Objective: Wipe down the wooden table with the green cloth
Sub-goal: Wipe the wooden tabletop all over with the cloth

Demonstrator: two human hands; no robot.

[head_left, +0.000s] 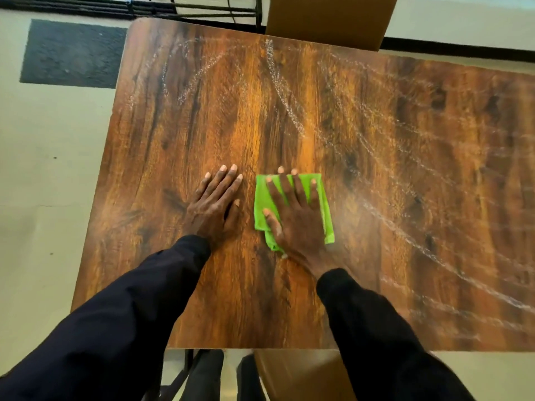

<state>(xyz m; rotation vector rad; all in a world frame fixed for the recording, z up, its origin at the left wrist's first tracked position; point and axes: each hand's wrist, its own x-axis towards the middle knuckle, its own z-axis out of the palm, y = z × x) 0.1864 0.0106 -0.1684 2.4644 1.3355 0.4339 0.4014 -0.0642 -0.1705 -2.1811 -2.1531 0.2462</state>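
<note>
Mid-wipe, frame centre: right hand (298, 215), fingers spread, flat on green cloth (322, 209); left hand (215, 204) flat, gripping nothing, braces wooden table (405, 169). Next: sweep toward pale streaks (405, 221), right.

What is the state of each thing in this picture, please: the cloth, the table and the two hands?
green cloth: folded, lying flat on the table, pressed under the right hand.
wooden table: whitish streaks across the far and right parts; near left part looks clean.
right hand: open, fingers spread, palm down on the cloth.
left hand: open, flat on bare wood, beside the cloth, not touching it.
</note>
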